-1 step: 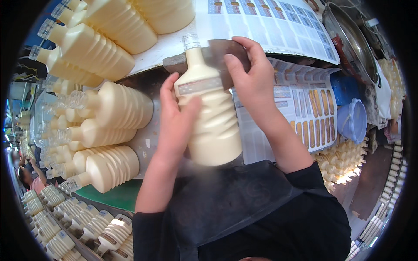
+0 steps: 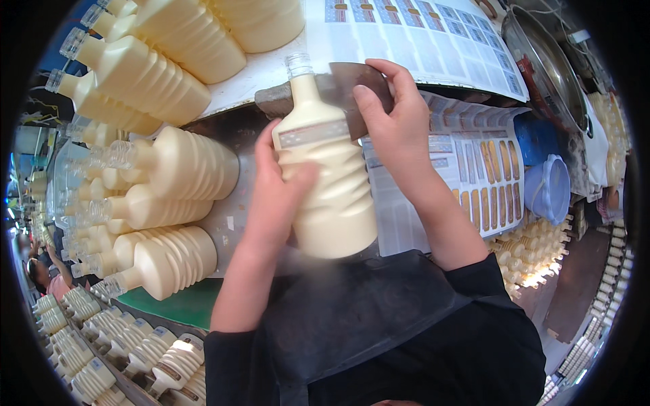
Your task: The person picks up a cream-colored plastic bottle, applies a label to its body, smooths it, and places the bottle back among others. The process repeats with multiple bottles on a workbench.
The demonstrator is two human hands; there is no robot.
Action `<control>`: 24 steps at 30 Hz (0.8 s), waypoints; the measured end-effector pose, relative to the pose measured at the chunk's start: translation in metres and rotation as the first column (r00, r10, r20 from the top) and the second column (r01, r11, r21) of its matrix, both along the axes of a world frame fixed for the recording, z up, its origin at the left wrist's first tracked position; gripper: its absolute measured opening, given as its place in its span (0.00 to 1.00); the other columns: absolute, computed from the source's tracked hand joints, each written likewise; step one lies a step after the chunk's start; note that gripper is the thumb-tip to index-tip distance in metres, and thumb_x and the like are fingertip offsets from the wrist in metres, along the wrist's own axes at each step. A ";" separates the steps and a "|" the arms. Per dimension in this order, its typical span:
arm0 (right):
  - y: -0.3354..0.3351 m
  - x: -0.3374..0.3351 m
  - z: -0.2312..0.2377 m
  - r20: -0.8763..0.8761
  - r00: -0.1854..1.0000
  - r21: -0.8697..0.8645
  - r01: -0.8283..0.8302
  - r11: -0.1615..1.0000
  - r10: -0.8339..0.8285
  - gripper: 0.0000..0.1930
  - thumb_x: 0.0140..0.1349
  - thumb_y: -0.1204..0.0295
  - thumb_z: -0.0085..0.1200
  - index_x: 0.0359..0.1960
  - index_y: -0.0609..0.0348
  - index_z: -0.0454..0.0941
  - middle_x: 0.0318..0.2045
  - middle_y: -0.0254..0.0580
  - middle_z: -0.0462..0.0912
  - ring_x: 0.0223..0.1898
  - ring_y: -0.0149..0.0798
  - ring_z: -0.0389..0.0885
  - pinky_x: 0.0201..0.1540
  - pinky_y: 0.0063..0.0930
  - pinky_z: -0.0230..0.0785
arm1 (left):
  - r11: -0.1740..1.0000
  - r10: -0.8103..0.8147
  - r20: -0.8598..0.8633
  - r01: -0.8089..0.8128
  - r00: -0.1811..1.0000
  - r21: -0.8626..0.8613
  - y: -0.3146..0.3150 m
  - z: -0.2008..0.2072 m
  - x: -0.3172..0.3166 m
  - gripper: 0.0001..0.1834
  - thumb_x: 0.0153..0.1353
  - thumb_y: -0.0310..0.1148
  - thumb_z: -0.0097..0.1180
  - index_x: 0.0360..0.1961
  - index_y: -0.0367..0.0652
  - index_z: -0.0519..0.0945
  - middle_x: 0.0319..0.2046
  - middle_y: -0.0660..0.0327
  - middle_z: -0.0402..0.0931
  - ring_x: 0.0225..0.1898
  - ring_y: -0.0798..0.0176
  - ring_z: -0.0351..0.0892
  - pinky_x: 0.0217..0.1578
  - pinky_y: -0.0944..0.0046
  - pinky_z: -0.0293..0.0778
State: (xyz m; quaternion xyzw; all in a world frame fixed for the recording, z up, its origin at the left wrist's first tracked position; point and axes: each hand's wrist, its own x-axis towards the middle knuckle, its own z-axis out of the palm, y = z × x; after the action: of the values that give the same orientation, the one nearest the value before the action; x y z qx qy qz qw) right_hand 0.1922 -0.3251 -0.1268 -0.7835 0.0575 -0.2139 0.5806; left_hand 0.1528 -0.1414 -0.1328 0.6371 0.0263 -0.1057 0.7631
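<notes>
With left hand [image 2: 277, 181] curled around its left side, held a cream, ridged plastic bottle [image 2: 333, 216] between both hands; pinched a flat, dark-brown sheet [image 2: 345, 86] beside the bottle's right shoulder, using right hand [image 2: 401, 122].

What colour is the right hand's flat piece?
The flat piece is dark brown, as the head view shows.

Cream ribbed bottle [image 2: 335, 203], clear-necked, held in left hand [image 2: 272, 183]; dark flat piece [image 2: 357, 76] in right hand [image 2: 405, 122]; label sheet [image 2: 467, 162], right; blue bucket [image 2: 554, 189]; more bottles [image 2: 186, 166], left.
</notes>
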 end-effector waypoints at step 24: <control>0.033 0.002 0.033 0.130 0.991 -0.462 0.027 0.887 0.037 0.17 0.69 0.69 0.55 0.56 0.63 0.73 0.49 0.57 0.85 0.44 0.63 0.86 0.48 0.50 0.77 | 0.888 -0.123 0.244 -0.003 0.962 0.460 -0.002 0.007 -0.025 0.53 0.62 0.43 0.62 0.80 0.41 0.45 0.65 0.38 0.70 0.64 0.35 0.74 0.64 0.47 0.69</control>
State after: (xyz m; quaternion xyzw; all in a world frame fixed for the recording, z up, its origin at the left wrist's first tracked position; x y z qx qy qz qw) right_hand 0.1945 -0.2925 -0.0940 -0.8830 -0.0366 -0.2724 0.3804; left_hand 0.1281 -0.1433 -0.1259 0.8073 -0.0725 -0.0335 0.5847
